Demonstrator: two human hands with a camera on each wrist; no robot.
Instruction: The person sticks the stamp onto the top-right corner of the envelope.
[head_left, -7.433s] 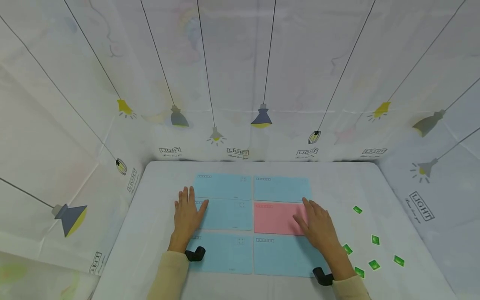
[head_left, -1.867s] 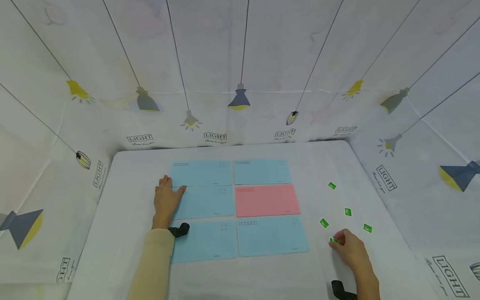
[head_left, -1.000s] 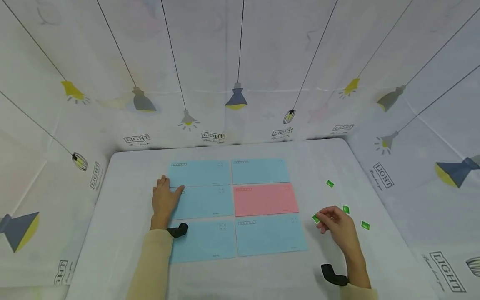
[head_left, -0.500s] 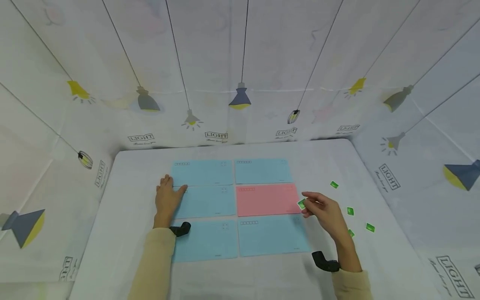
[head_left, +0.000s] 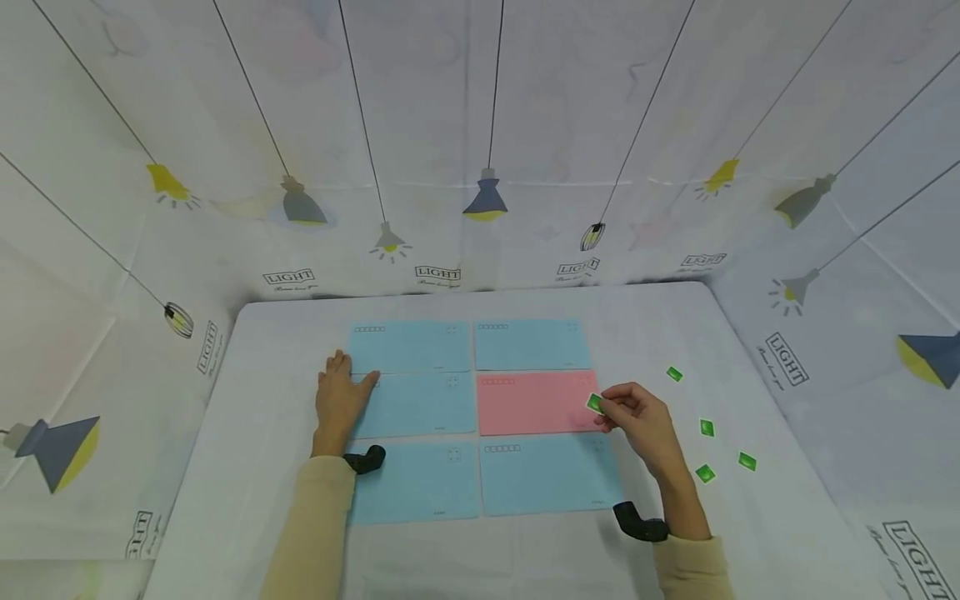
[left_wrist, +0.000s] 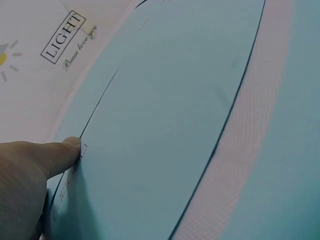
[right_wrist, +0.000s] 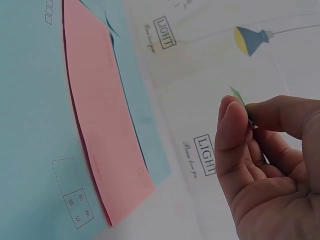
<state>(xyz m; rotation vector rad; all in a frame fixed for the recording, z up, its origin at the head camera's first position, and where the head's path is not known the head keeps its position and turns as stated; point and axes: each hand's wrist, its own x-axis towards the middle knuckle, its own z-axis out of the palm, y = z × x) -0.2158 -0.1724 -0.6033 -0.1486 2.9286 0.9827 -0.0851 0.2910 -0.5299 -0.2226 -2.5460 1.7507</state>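
My right hand [head_left: 640, 421] pinches a small green stamp [head_left: 595, 403] between thumb and fingertips, over the right end of the pink envelope [head_left: 534, 403]. In the right wrist view the green stamp [right_wrist: 236, 93] is tilted nearly edge-on and looks raised off the paper. My left hand [head_left: 341, 402] rests with extended fingers at the left edge of the middle-left blue envelope [head_left: 420, 408]. Its thumb touches that envelope near the printed postcode boxes, as the left wrist view of the left hand [left_wrist: 35, 167] shows.
Blue envelopes surround the pink one: top left [head_left: 408, 348], top right [head_left: 532, 348], bottom left [head_left: 416, 492] and bottom right [head_left: 551, 483]. Several loose green stamps [head_left: 707, 427] lie on the white table [head_left: 757, 533] to the right. Lamp-patterned cloth walls stand behind and beside it.
Earlier my right hand lay flat by the pink envelope. It then took a green stamp from the right of the table and carried it left and away from me. The left hand stays at the envelopes' left edge.
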